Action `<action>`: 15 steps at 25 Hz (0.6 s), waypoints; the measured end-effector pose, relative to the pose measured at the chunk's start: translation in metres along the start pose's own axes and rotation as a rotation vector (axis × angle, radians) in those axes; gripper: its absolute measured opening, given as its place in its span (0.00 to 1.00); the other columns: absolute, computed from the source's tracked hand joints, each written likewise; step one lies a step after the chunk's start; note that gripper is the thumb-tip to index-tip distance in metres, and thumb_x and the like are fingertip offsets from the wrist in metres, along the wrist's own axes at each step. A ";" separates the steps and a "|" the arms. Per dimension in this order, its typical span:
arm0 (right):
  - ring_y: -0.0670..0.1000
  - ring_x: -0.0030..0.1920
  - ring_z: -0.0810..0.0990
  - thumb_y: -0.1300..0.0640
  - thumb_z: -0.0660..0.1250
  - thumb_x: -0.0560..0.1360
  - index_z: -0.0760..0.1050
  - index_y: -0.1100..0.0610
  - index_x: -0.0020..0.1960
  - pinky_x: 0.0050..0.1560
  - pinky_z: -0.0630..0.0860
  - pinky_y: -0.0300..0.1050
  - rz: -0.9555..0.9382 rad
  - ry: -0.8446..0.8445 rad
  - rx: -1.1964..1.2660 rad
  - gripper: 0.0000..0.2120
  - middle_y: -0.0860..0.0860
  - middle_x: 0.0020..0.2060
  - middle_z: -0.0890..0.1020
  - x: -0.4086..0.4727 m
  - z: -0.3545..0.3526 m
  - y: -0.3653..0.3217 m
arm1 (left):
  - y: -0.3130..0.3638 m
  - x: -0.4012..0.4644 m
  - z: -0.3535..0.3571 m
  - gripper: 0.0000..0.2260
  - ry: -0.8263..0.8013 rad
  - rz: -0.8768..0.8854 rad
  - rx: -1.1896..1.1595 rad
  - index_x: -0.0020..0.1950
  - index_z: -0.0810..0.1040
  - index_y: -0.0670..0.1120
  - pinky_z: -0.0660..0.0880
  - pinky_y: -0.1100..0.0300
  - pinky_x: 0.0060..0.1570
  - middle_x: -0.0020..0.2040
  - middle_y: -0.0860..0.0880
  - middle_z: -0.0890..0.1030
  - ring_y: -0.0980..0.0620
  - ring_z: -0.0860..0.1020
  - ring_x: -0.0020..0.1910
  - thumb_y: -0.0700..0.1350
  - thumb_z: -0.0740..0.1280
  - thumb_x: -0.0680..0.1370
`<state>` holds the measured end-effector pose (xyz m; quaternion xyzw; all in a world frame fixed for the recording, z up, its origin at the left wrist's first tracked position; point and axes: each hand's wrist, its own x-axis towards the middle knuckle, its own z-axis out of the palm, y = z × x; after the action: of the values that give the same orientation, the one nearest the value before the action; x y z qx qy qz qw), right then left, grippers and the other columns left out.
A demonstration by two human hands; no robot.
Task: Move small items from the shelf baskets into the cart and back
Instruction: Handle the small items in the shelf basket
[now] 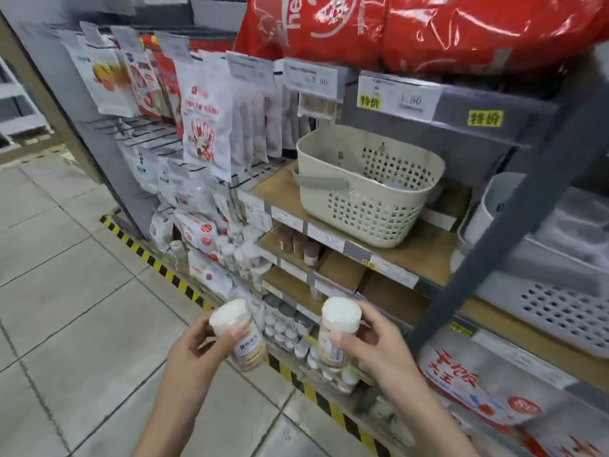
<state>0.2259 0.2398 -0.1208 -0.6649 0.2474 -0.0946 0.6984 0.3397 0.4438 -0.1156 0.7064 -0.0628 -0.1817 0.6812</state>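
Two clear, white-capped jars (244,334) (336,334), one per hand, labels outward

Two white-capped clear jars, one at seven o'clock (240,334), one at five (336,338), tilted, below the beige basket (365,206).

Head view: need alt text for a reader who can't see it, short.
Two bare hands each hold a small clear jar with a white lid, left hand on the left jar, right hand on the right jar, in front of store shelving. A cream perforated basket sits on a wooden shelf above; more white-lidded jars stand low behind.
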 end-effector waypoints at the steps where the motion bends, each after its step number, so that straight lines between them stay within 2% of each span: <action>1: 0.42 0.50 0.81 0.60 0.74 0.69 0.77 0.46 0.56 0.47 0.76 0.36 -0.001 0.028 0.009 0.19 0.42 0.50 0.83 0.010 0.000 -0.004 | 0.001 0.018 -0.002 0.13 0.003 -0.020 -0.009 0.51 0.81 0.52 0.76 0.48 0.55 0.48 0.50 0.84 0.47 0.81 0.51 0.49 0.76 0.68; 4: 0.41 0.50 0.81 0.62 0.74 0.69 0.78 0.46 0.54 0.47 0.76 0.35 -0.009 0.115 0.018 0.17 0.42 0.49 0.83 0.039 0.002 -0.019 | 0.006 0.076 0.000 0.12 -0.052 -0.040 0.012 0.51 0.81 0.53 0.75 0.46 0.56 0.48 0.51 0.84 0.46 0.80 0.52 0.48 0.71 0.69; 7: 0.41 0.49 0.81 0.60 0.74 0.67 0.79 0.46 0.52 0.47 0.77 0.35 -0.041 0.221 0.060 0.16 0.41 0.48 0.84 0.072 0.007 -0.043 | 0.032 0.143 0.012 0.08 -0.175 -0.039 -0.008 0.50 0.81 0.54 0.76 0.52 0.51 0.47 0.53 0.84 0.50 0.81 0.50 0.45 0.72 0.72; 10: 0.42 0.46 0.83 0.54 0.75 0.62 0.81 0.47 0.49 0.43 0.78 0.35 -0.074 0.328 0.118 0.16 0.43 0.46 0.85 0.099 0.020 -0.074 | 0.065 0.194 0.022 0.12 -0.338 -0.012 -0.019 0.48 0.80 0.55 0.76 0.58 0.45 0.45 0.57 0.84 0.56 0.81 0.46 0.49 0.77 0.66; 12: 0.44 0.45 0.83 0.53 0.80 0.61 0.83 0.46 0.46 0.41 0.78 0.35 -0.115 0.408 0.137 0.15 0.46 0.45 0.85 0.116 0.026 -0.092 | 0.089 0.228 0.028 0.15 -0.436 0.020 0.001 0.47 0.81 0.55 0.75 0.63 0.40 0.45 0.56 0.84 0.56 0.82 0.45 0.52 0.78 0.62; 15: 0.44 0.42 0.83 0.48 0.80 0.53 0.83 0.43 0.46 0.36 0.77 0.33 -0.221 0.543 0.182 0.21 0.48 0.43 0.85 0.131 0.029 -0.117 | 0.118 0.266 0.039 0.13 -0.565 0.112 0.017 0.46 0.83 0.57 0.76 0.63 0.40 0.45 0.53 0.84 0.55 0.82 0.45 0.53 0.75 0.62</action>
<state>0.3755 0.1933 -0.0358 -0.5728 0.3419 -0.3661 0.6488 0.5916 0.3097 -0.0453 0.6288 -0.2905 -0.3329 0.6398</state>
